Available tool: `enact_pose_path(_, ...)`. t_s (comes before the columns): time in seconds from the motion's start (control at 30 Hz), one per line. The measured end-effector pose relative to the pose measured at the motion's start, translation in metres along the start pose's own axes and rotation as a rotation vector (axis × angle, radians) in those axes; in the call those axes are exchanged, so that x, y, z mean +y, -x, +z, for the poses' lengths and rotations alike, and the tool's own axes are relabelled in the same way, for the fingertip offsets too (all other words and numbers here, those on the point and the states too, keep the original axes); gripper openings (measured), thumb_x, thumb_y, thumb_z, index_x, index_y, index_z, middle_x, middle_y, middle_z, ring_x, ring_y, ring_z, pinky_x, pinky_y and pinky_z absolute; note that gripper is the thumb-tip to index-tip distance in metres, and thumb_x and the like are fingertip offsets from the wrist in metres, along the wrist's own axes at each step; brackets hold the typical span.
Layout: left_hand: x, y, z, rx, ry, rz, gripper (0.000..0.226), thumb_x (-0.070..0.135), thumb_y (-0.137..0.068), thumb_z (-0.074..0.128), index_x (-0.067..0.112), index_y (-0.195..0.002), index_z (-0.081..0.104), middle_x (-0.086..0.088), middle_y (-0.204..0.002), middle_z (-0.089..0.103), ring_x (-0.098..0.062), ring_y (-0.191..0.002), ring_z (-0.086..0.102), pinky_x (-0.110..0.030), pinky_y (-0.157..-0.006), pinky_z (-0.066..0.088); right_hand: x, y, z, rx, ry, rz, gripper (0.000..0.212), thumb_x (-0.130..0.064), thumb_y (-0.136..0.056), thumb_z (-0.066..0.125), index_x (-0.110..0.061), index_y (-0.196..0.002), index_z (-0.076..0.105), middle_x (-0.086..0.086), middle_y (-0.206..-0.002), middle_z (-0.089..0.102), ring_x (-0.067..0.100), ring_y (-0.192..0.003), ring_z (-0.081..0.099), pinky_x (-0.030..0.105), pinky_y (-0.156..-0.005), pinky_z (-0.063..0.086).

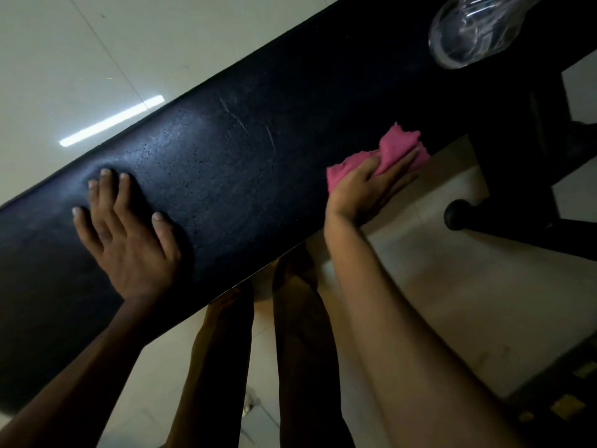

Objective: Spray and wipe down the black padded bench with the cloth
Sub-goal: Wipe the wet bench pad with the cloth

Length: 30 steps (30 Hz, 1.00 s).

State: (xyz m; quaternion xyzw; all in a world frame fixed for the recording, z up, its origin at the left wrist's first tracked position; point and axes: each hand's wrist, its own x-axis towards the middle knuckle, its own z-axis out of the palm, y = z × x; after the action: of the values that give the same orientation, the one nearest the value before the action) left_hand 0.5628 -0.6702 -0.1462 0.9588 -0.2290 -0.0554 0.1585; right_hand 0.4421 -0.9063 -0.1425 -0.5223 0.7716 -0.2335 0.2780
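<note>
The black padded bench (245,156) runs diagonally from lower left to upper right, its top speckled with small droplets and faint streaks. My left hand (126,234) lies flat on the pad with fingers spread, holding nothing. My right hand (365,185) presses a crumpled pink cloth (394,150) against the bench's near edge, right of centre. A clear plastic spray bottle (475,30) lies on the bench at the upper right, partly cut off by the frame.
Pale tiled floor (80,59) surrounds the bench. The bench's black metal frame and a rounded foot (458,215) stand at the right. My bare legs (290,350) are below the bench's near edge. A dark patterned mat (565,405) sits at the lower right.
</note>
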Motion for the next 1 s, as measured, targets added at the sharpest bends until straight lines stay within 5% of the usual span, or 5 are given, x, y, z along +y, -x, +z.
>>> enact_pose_path(0.3, 0.002, -0.003, -0.003, -0.056, 0.004, -0.035, 0.063, 0.034, -0.097, 0.036, 0.011, -0.156, 0.025, -0.008, -0.167, 0.018, -0.019, -0.156, 0.007, -0.044, -0.126, -0.003, 0.016, 0.016, -0.016, -0.636, 0.638, -1.257, 0.073, -0.042, -0.091, 0.051, -0.023, -0.157, 0.026, 0.012, -0.166, 0.013, 0.033, -0.153, 0.011, 0.044, -0.125, 0.001)
enact_pose_path(0.5, -0.001, -0.004, -0.005, -0.084, 0.0, -0.033, 0.065, 0.035, -0.097, 0.038, 0.011, -0.156, 0.025, -0.009, -0.167, 0.017, -0.019, -0.156, 0.006, -0.042, -0.126, -0.006, -0.036, -0.02, 0.026, -0.189, 0.63, -0.728, 0.067, -0.046, -0.096, 0.034, -0.015, -0.155, 0.032, 0.017, -0.163, 0.022, 0.035, -0.151, 0.018, 0.053, -0.122, 0.016)
enact_pose_path(0.63, 0.0, -0.005, -0.008, -0.106, 0.013, -0.034, 0.065, 0.035, -0.098, 0.038, 0.009, -0.156, 0.025, -0.01, -0.167, 0.016, -0.02, -0.156, 0.005, -0.046, -0.126, -0.003, -0.051, -0.01, 0.036, -0.67, 0.707, -1.468, 0.071, -0.041, -0.09, 0.045, -0.02, -0.156, 0.03, 0.014, -0.164, 0.023, 0.035, -0.152, 0.018, 0.048, -0.124, 0.007)
enact_pose_path(0.83, 0.0, -0.005, -0.006, -0.1, 0.01, -0.033, 0.064, 0.035, -0.099, 0.038, 0.009, -0.157, 0.025, -0.011, -0.166, 0.018, -0.021, -0.156, 0.007, -0.043, -0.126, -0.004, -0.095, -0.021, 0.072, -0.331, 0.766, -0.944, 0.063, -0.045, -0.097, 0.034, -0.022, -0.155, 0.031, 0.007, -0.163, 0.028, 0.03, -0.152, 0.016, 0.047, -0.125, 0.007)
enact_pose_path(1.0, 0.0, -0.005, -0.007, -0.09, 0.011, -0.029, 0.064, 0.036, -0.099, 0.036, 0.009, -0.156, 0.027, -0.012, -0.166, 0.021, -0.021, -0.155, 0.01, -0.044, -0.126, -0.003, -0.103, -0.012, 0.074, -0.825, 0.742, -1.529, 0.062, -0.043, -0.091, 0.037, -0.022, -0.149, 0.043, 0.006, -0.146, 0.049, 0.032, -0.145, 0.031, 0.046, -0.125, 0.01)
